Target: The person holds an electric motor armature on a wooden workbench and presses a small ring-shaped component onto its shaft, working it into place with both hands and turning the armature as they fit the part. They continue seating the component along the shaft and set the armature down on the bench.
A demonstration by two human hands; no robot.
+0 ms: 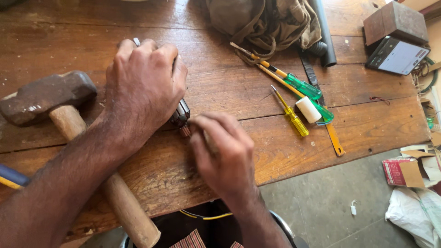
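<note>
My left hand [144, 87] is closed over a dark metal cylindrical part [180, 114] lying on the wooden table [82, 36], with a thin steel shaft [137, 42] sticking out past my knuckles. Copper-coloured strands [185, 131] show at the part's near end. My right hand [225, 154] is curled right beside that end, fingers pinched on something small that I cannot make out.
A heavy hammer [46, 98] with a wooden handle lies at left. Green and yellow screwdrivers [294, 98], a white cap [308, 109], an orange strip, a cloth bag [266, 20], a grey pipe and a phone [397, 55] lie to the right. Table's front edge runs near me.
</note>
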